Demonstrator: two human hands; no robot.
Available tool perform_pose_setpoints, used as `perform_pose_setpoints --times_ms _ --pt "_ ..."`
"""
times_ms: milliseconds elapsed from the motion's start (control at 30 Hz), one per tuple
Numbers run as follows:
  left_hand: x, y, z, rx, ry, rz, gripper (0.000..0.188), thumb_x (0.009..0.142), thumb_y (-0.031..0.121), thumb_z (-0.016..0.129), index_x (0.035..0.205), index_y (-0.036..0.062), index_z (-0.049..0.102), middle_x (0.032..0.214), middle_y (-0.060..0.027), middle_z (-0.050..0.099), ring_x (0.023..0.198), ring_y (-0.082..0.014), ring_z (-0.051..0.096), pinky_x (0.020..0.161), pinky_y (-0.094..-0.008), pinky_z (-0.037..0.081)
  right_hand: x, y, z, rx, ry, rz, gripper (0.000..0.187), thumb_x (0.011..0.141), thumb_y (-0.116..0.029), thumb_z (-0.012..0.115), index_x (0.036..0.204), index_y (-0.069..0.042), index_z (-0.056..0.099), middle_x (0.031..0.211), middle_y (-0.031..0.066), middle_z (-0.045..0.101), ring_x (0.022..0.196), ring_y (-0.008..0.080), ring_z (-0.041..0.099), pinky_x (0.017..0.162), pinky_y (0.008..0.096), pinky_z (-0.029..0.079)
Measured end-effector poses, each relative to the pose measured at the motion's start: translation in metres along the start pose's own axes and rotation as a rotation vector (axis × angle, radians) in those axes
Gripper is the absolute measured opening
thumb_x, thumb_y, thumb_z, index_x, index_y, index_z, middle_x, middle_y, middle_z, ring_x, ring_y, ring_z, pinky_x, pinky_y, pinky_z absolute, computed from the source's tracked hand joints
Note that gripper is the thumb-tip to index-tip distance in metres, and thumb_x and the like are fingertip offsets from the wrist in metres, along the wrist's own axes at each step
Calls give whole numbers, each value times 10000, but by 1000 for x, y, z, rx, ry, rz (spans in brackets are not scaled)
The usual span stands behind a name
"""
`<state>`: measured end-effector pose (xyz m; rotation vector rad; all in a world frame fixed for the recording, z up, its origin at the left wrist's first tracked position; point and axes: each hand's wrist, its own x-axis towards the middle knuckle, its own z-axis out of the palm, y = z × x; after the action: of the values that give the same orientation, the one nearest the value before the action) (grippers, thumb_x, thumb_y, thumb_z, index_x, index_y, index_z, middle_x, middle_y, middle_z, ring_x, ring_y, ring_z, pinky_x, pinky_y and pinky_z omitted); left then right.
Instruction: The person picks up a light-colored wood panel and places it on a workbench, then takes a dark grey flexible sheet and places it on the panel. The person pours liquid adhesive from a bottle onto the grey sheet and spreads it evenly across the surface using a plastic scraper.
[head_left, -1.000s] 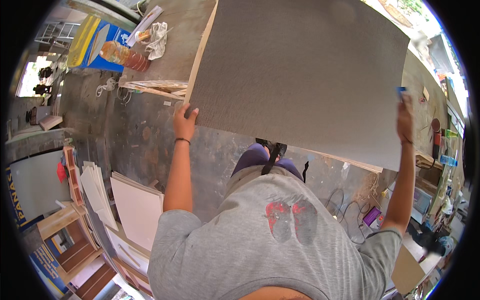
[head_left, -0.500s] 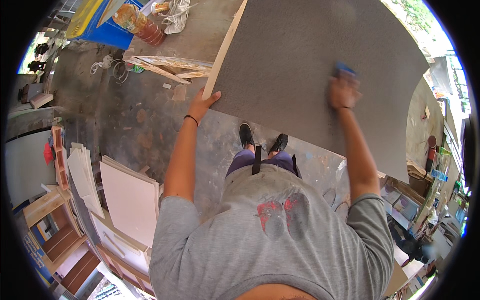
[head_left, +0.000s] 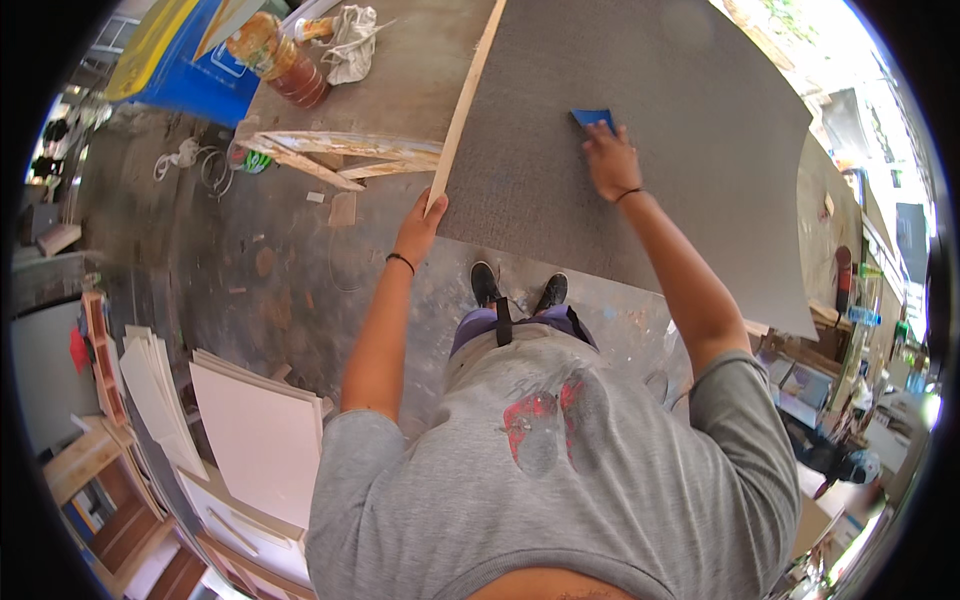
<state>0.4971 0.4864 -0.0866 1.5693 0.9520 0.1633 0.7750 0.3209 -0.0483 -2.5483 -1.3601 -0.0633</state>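
A large dark grey panel with a pale wooden edge strip stretches out before me. My left hand grips its near left corner at the end of the strip, thumb on top. Over the panel's middle, my right hand presses a blue piece of sandpaper against the surface. Only the far part of that sheet shows past my fingertips; the rest is under the hand.
A worn wooden table left of the panel carries a brown-stained jar and a white rag. A blue bin stands beyond. Pale boards lean at lower left; a wooden shelf unit stands beside them.
My right hand has swept leftward across the panel with the sandpaper. My left hand keeps its hold on the corner; the view has shifted slightly.
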Motion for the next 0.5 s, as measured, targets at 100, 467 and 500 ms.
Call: perform_pose_setpoints --times_ms 100,467,500 --pt "6 -15 -3 166 21 7 708 829 588 472 1282 46 431 1197 -177 530 1139 -277 476 940 -346 356 -64 -86 -16 -78 -262 -456 413 858 -261 437 1240 -109 470 1342 123 394 1264 346 307 979 603 247" --pt "28 31 24 830 207 319 420 827 112 478 1216 -36 427 1218 -230 472 1118 -380 452 929 -410 384 -9 95 -135 153 370 101 333 836 -3 460 1145 -78 557 1127 132 571 1102 277 494 955 400 370" --pt "34 25 31 854 254 384 420 821 105 477 1213 -37 424 1210 -231 474 1108 -389 452 930 -415 383 -15 149 -130 242 383 202 338 861 -23 435 1169 -108 546 1155 145 552 1118 294 484 944 395 384"
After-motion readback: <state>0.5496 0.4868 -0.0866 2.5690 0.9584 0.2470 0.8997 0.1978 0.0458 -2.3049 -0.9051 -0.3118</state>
